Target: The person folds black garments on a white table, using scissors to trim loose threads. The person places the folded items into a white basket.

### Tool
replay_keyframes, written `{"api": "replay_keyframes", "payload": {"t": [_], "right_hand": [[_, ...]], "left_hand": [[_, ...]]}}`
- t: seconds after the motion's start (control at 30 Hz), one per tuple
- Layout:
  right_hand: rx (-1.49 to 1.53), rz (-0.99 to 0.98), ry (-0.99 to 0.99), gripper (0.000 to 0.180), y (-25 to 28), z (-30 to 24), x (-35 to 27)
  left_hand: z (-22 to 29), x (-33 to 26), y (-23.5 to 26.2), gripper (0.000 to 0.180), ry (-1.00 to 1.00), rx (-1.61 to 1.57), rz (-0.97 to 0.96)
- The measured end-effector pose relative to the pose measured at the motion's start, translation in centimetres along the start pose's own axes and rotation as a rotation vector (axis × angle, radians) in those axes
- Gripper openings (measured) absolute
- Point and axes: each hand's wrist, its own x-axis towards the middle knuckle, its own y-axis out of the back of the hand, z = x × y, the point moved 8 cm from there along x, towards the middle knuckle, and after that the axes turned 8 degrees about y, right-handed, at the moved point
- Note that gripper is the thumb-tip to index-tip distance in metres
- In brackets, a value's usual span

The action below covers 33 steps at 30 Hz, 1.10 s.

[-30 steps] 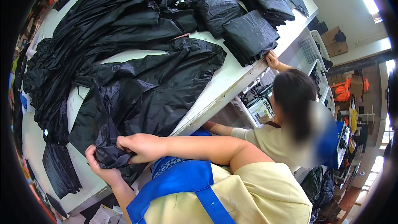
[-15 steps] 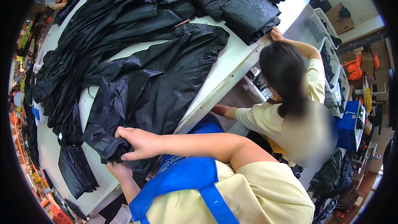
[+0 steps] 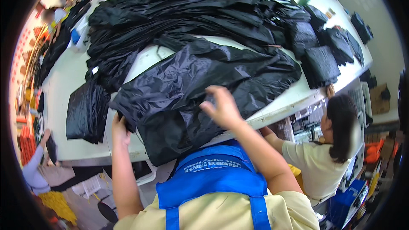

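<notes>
Black fabric (image 3: 183, 85) lies spread across the near part of the worktop (image 3: 59, 98). Below the worktop's right edge, a white mesh basket (image 3: 284, 130) stands beside pale packages (image 3: 303, 136), some apparently inside it; what a white crate (image 3: 365, 102) farther right holds is too small to tell. The left hand (image 3: 121, 132) has its fingers curled at the fabric's left edge, partly hidden, so I cannot tell whether they pinch it. The right hand (image 3: 223, 110) is over the fabric's middle, fingers apart and gripping nothing. Half a second ago both hands were close together at a bunched corner; now they are well apart, and the fabric lies flatter.
</notes>
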Motion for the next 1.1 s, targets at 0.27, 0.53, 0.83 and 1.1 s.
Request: {"api": "replay_keyframes", "payload": {"t": [0.27,0.53,0.83,1.1], "right_hand": [[-0.875,-0.265,-0.229,0.015,5.2,18.1,-1.1],[-0.876,-0.570,-0.267,0.009,4.5,21.1,2.9],[-0.267,-0.289,-0.020,0.048,-3.8,17.4,17.0],[-0.213,-0.558,0.060,0.023,-10.5,21.7,24.1]], "left_hand": [[-2.6,11.8,3.3,0.009,-0.172,0.555,-0.115],[-5.7,15.6,6.1,0.020,0.133,0.450,0.022],[-6.6,9.5,3.7,0.020,-0.235,0.433,0.142],[-1.7,10.6,2.5,0.023,-0.393,0.624,0.206]]}}
